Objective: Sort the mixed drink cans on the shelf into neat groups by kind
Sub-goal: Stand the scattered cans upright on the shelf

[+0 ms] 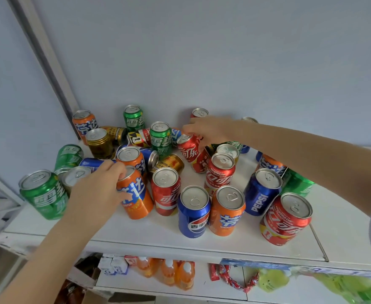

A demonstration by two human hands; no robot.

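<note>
A white shelf [149, 229] against a pale blue wall carried a jumble of mixed drink cans, some upright, some lying on their sides. The left hand [96, 189] was wrapped around the top of an orange can [136, 200] at the front left, its grip closed on the can, which leaned over. The right hand [210, 128] reached across to the back, fingers pinching a tilted red cola can [189, 148] near its rim. Two blue Pepsi cans [193, 213] stood upright at the front, an orange can between them, and a red World Cup can [285, 220] stood at the front right. Green cans [44, 194] stood at the far left and the back. Gold cans [99, 143] sat near the back left corner. The right forearm hid parts of several cans behind it, and one can top barely showed above the wrist. On a lower shelf, orange bottles [169, 273] and small cartons [114, 265] were partly cut off; bright packaging at the lower right was too blurred to identify.
</note>
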